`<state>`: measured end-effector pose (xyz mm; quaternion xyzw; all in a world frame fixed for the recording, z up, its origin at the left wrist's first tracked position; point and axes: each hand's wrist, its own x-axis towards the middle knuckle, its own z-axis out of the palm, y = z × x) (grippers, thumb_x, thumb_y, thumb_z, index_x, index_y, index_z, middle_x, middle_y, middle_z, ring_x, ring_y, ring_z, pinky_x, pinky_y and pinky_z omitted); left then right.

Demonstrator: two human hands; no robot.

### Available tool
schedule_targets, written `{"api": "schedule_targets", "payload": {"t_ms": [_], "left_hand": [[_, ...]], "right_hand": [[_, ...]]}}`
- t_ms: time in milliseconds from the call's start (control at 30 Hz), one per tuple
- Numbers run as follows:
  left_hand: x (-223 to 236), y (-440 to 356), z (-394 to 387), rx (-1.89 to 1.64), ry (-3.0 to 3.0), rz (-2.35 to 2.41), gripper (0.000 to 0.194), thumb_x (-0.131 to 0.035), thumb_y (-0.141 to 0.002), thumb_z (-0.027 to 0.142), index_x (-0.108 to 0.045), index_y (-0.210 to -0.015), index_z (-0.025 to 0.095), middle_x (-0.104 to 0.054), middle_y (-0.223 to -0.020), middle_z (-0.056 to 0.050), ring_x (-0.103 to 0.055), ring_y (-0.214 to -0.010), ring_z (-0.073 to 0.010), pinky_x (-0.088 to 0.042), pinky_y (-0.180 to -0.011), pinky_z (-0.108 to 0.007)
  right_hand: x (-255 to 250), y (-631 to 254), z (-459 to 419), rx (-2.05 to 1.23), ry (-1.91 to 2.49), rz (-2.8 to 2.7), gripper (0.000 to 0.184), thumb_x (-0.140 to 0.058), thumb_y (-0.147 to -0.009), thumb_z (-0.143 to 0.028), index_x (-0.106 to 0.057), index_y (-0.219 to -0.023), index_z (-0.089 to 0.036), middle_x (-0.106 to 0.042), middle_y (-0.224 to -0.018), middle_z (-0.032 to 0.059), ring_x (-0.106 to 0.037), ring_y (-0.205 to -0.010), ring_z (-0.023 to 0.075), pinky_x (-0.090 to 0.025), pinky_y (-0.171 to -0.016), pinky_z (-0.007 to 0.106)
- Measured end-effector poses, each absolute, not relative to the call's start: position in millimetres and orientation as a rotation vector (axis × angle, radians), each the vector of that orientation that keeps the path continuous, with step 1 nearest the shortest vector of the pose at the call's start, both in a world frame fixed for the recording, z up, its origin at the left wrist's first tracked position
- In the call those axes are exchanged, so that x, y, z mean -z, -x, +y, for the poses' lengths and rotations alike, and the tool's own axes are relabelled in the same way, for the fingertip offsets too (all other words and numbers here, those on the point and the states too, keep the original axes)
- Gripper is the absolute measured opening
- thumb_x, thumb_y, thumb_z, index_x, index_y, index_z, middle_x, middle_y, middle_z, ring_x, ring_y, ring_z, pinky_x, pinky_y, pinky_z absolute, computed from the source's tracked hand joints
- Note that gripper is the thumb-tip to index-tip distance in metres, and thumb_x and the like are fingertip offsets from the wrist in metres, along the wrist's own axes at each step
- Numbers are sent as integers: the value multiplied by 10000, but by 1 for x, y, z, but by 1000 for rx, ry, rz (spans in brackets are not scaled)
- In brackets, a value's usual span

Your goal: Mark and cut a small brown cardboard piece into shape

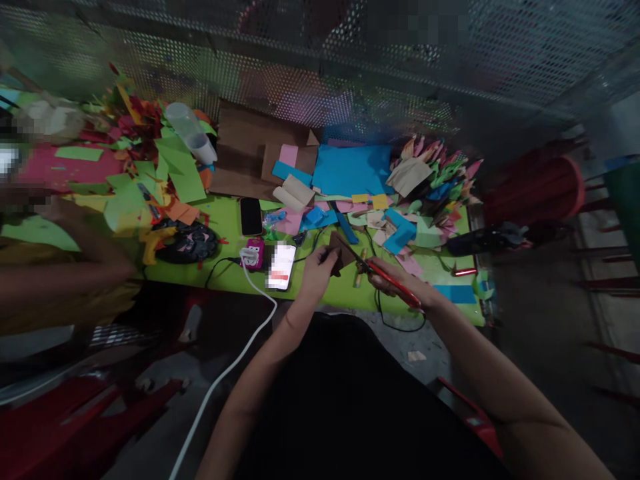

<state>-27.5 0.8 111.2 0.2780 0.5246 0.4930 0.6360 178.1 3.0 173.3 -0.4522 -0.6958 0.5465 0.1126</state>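
The left hand (319,267) pinches a piece of brown paper (343,255) between thumb and fingers, above the near part of the table. The right hand (401,273) is wrapped around the red handles of a pair of scissors (393,283), whose dark blades point up and to the left and meet the paper's right side; whether the blades are parted is too small to tell.

Just behind and below the blades, a yellowish tube (361,269) lies on the green table cover (235,285). Left of the left hand is a phone (281,265) with its screen lit, and beside it a pink power strip (255,254) with a white plug in it; a white cable (215,387) runs from there down off the table. A dark phone (251,217) lies just beyond the strip.

Beyond the hands are loose paper scraps, a large blue sheet (353,168) and brown cardboard (240,150). A bunch of folded paper pieces (453,172) stands at the far right. At the left, another person's arm (65,279) reaches over the same table, near green and orange paper.
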Motion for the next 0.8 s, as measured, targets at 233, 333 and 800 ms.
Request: {"api": "schedule_targets", "payload": {"t_ms": [233, 333, 800], "left_hand": [[-116, 30, 1, -1074, -685, 1204, 258, -707, -749, 417, -617, -717, 177, -558, -645, 15, -518, -545, -98, -458, -464, -216], [-118, 31, 1, -1063, -692, 1194, 278, -704, -755, 438, -627, -733, 172, -567, -659, 10, -527, -556, -108, -459, -477, -234], [-119, 34, 1, -1032, -700, 1221, 258, -709, -799, 431, -645, -718, 194, -595, -689, -10, -549, -615, -141, -448, -528, -258]], "right_hand": [[-173, -173, 4, -1611, 1396, -2001, 550, -532, -889, -701, -604, -1088, -193, -564, -934, 62, -541, -823, 199, -465, -712, 331], [-174, -172, 6, -1637, 1404, -1974, 568, -550, -866, -715, -622, -1075, -191, -566, -897, 53, -545, -799, 200, -464, -700, 333], [-158, -180, 11, -1582, 1531, -1934, 464, -683, -750, -652, -654, -917, -220, -629, -839, 32, -598, -827, 231, -496, -726, 335]]}}
